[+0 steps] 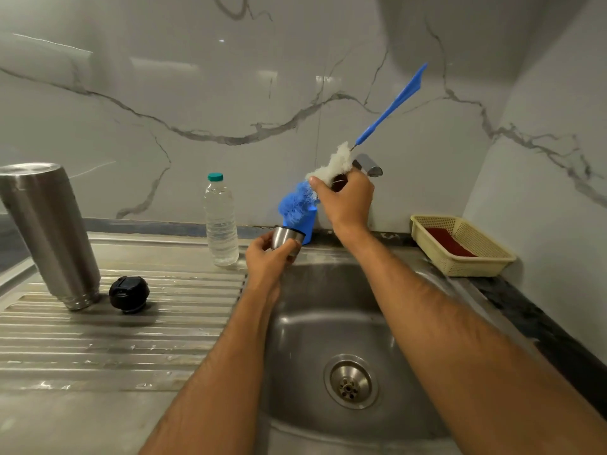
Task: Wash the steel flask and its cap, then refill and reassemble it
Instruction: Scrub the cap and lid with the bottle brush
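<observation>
The ribbed stainless-steel tabletop [131, 339] carries a tall steel flask [49, 231] (inverted), a round black cap [129, 293] just beside it — and a clear plastic water bottle [220, 221] behind.

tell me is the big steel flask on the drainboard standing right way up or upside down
Upside down. The tall steel flask rests mouth-down on the ribbed steel drainboard, its closed base on top; its round black stopper lies beside it.
</observation>
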